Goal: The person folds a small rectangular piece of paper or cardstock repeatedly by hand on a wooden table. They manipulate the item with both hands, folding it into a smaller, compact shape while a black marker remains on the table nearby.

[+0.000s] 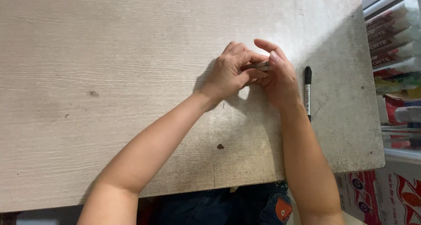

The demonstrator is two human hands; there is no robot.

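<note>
Both hands (252, 74) hide most of thin stick (259, 66).

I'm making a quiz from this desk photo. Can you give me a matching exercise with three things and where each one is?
Things:
1. marker
2. flat grey strip
3. shelf of packages

Places:
A. pinched between the fingers of both hands
B. past the table's right edge
C. lying on the table beside the right hand

Pairs: 1-C, 2-A, 3-B
</note>
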